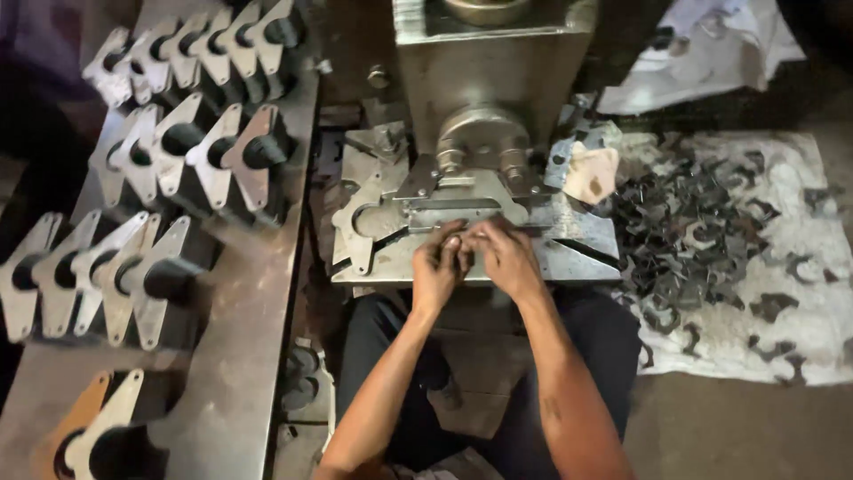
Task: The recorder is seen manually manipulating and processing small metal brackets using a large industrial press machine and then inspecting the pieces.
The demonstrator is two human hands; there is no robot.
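My left hand (437,264) and my right hand (505,255) meet fingertip to fingertip at the front of a metal press bed (577,260). Both pinch something small between them; it is hidden by the fingers. Just beyond my hands a flat triangular steel plate (462,197) lies in the die under the press ram (480,133). A cut plate with a round notch (358,220) rests at the left of the bed.
Stacks of shaped plates (191,151) stand in rows on a steel bench (240,329) at the left. A heap of dark curved offcuts (689,236) lies on a white cloth (800,329) at the right. A tan rag (593,173) sits beside the press.
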